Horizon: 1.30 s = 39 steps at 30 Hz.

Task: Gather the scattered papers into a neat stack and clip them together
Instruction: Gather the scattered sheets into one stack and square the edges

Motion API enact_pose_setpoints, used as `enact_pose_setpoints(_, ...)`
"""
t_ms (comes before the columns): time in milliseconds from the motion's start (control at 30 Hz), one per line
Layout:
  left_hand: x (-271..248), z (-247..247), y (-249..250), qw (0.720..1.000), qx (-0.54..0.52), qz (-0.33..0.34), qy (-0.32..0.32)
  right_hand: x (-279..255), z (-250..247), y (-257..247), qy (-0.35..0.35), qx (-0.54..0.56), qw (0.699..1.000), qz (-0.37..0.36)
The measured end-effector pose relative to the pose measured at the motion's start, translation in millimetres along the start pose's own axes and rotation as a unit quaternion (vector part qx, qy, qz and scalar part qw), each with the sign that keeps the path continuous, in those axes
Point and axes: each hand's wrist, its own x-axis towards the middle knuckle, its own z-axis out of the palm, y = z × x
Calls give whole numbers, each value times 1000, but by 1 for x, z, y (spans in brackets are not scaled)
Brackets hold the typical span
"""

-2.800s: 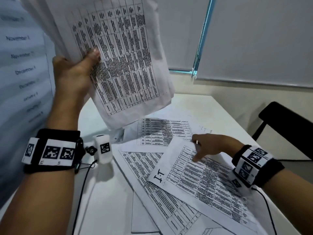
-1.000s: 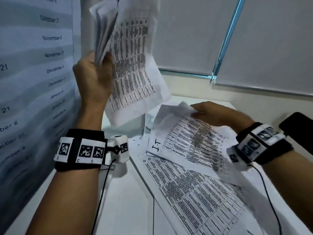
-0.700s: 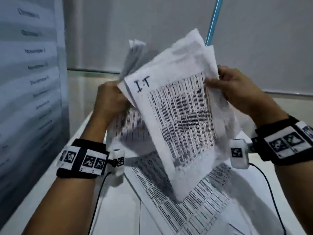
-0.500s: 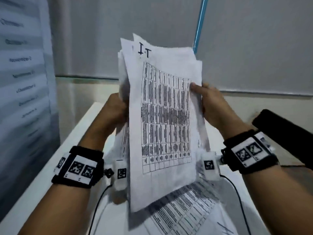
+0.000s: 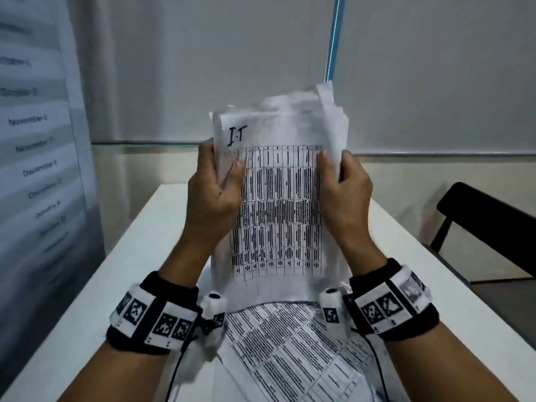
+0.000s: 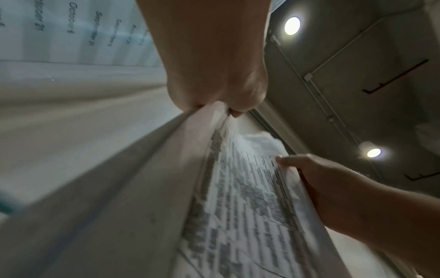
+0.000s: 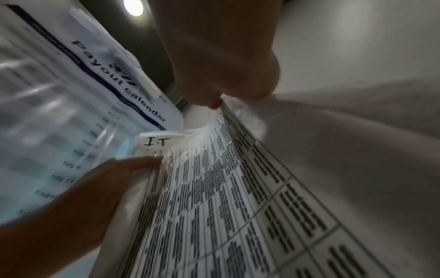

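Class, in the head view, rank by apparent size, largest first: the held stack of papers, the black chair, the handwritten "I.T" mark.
1. Held stack of papers
2. Black chair, partly cut off, farther away
3. "I.T" mark

A white table [image 5: 139, 256] carries printed sheets [image 5: 293, 343] lying loosely overlapped at its near end.

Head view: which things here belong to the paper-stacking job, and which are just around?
Job:
- stack, gripped by left hand and right hand
- loose sheets on the table

Just around:
- calendar
- chair
- blinds
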Motion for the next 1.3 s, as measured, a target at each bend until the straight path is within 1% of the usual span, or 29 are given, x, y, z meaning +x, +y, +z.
enact_pose_setpoints(67, -2, 2, 2, 997, 10, 32, 63, -11, 0, -13, 6, -3, 994, -109)
enact_pose_setpoints(133, -4, 4, 3, 995, 1, 39, 88, -21, 0, -16, 0, 2, 984, -176)
enact_pose_setpoints(167, -5, 4, 3, 996, -7, 38, 83, -24, -1, -14, -4, 19, 982, -188)
enact_pose_setpoints(200, -4, 3, 4, 997, -19, 34, 70, -24, -3, -11, -5, 57, 983, -172)
enact_pose_setpoints(267, 0, -2, 1, 997, -71, 5, 33, -19, -8, -3, 3, 166, 984, -67)
enact_pose_setpoints(300, 3, -6, -4, 994, -106, -35, 14, -15, -11, 5, 3, 225, 974, 8)
enact_pose_setpoints(367, 7, -10, -13, 967, -199, -152, -36, -6, -15, 24, -48, 310, 937, 156)
enact_pose_setpoints(400, 7, -10, -18, 955, -211, -199, -58, -4, -14, 30, -89, 306, 927, 200)
enact_pose_setpoints(433, 5, -8, -21, 956, -177, -221, -72, -5, -12, 32, -127, 258, 933, 215)
enact_pose_setpoints(467, 4, -4, -22, 964, -120, -223, -78, -9, -8, 32, -153, 188, 951, 191)
enact_pose_setpoints(500, 3, 1, -20, 973, -62, -210, -68, -15, -4, 27, -162, 104, 973, 131)
enact_pose_setpoints(533, 1, 7, -18, 981, -13, -186, -43, -22, 0, 21, -153, 21, 987, 38)
enact_pose_setpoints(600, -5, 19, -9, 991, 55, -121, 31, -39, 8, 1, -101, -87, 979, -154)
enact_pose_setpoints(633, -10, 26, -2, 991, 86, -86, 48, -46, 12, -5, -91, -102, 971, -195)
enact_pose_setpoints(700, -20, 35, 8, 992, 112, -40, 43, -47, 11, -11, -84, -87, 971, -204)
enact_pose_setpoints(733, -21, 35, 10, 994, 107, -24, 27, -42, 8, -7, -80, -60, 980, -174)
enact_pose_setpoints(767, -19, 32, 9, 996, 88, -24, 9, -34, 2, -3, -86, -8, 990, -111)
enact_pose_setpoints(800, -14, 26, 5, 997, 60, -42, -8, -24, -4, 6, -98, 77, 992, -18)
enact_pose_setpoints(833, -8, 20, -1, 997, 19, -77, -22, -13, -11, 15, -117, 187, 971, 95)
enact_pose_setpoints(867, -4, 14, -10, 992, -25, -120, -41, -4, -18, 27, -138, 290, 927, 195)
enact_pose_setpoints(900, -2, 11, -17, 985, -54, -154, -61, 0, -24, 36, -159, 360, 880, 266)
enact_pose_setpoints(933, -2, 9, -21, 980, -60, -173, -78, 1, -27, 41, -183, 388, 850, 304)
enact_pose_setpoints(967, -5, 10, -22, 978, -59, -176, -95, -2, -29, 40, -199, 374, 848, 318)
enact_pose_setpoints(1000, -7, 12, -21, 978, -60, -170, -105, -6, -28, 36, -202, 338, 865, 310)
enact_pose_setpoints(1067, -8, 13, -17, 981, -87, -151, -82, -11, -26, 30, -168, 264, 909, 277)
enact_pose_setpoints(1133, -4, 7, -18, 980, -119, -149, -65, -11, -30, 25, -139, 244, 925, 254)
enact_pose_setpoints(1200, -5, 1, -25, 976, -105, -157, -112, -12, -31, 31, -163, 200, 936, 238)
enact_pose_setpoints(1267, -11, 2, -31, 968, -44, -181, -169, -14, -31, 42, -222, 132, 936, 238)
enact_pose_setpoints(1300, -11, 2, -34, 967, -22, -189, -168, -14, -31, 49, -249, 107, 933, 235)
